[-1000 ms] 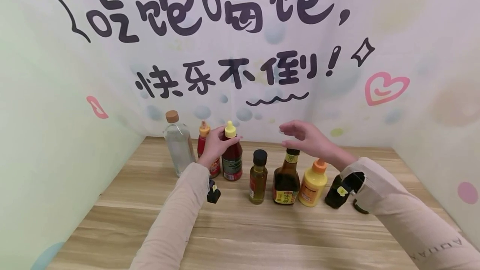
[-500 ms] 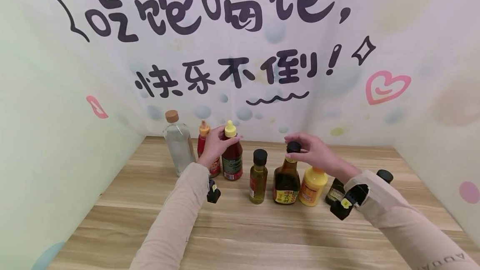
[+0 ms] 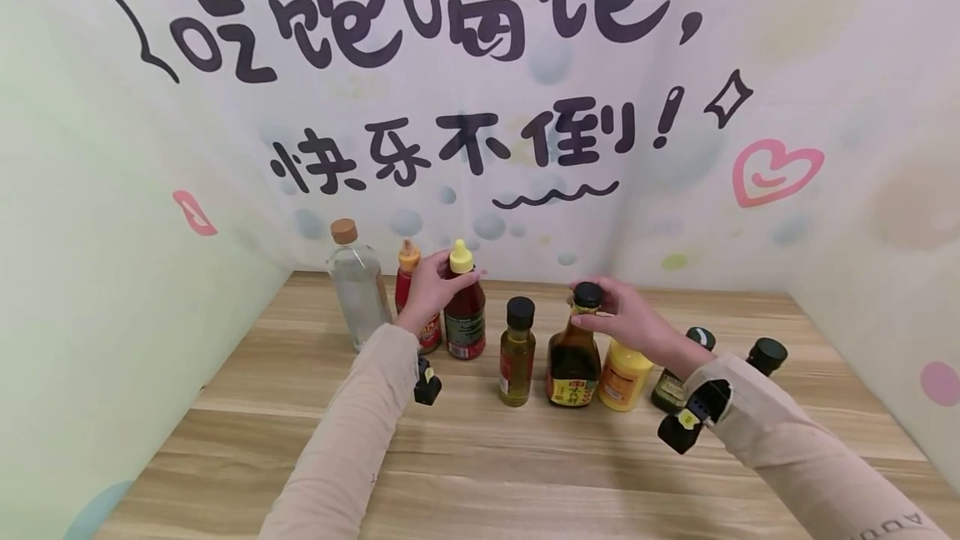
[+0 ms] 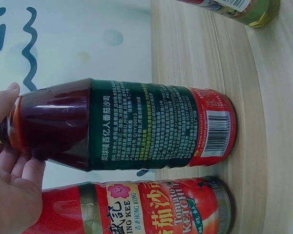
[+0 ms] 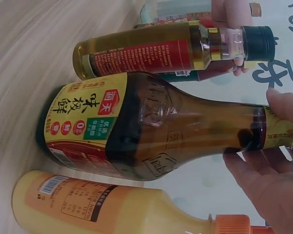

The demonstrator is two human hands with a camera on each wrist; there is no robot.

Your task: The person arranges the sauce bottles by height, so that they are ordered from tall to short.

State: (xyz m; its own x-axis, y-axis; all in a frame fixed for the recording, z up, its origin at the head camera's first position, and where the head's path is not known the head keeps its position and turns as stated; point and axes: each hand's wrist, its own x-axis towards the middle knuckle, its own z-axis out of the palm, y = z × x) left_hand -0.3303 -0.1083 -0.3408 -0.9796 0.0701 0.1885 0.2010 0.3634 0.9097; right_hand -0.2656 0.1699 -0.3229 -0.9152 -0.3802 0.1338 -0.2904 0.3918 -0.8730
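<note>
In the head view my left hand (image 3: pixel 435 293) grips the neck of a dark red sauce bottle (image 3: pixel 466 317) with a yellow nozzle cap. The left wrist view shows thumb and fingers (image 4: pixel 23 168) round that bottle's neck (image 4: pixel 53 124). My right hand (image 3: pixel 630 320) is at the neck of a brown soy sauce bottle (image 3: pixel 573 361) with a black cap. In the right wrist view, thumb and fingers (image 5: pixel 251 168) curl round its yellow-banded neck (image 5: pixel 276 127). Both bottles stand upright on the wooden table (image 3: pixel 480 473).
A clear bottle (image 3: pixel 360 294) and a red ketchup bottle (image 3: pixel 429 335) stand left. A small oil bottle (image 3: pixel 517 361) stands between the hands. Right of the soy sauce are a yellow bottle (image 3: pixel 624 377), a dark bottle (image 3: pixel 670 390) and a black-capped bottle (image 3: pixel 767 355), partly behind the sleeve.
My right hand has come down from above the soy sauce bottle and closed round its neck. The left hand has kept its hold on the dark red bottle.
</note>
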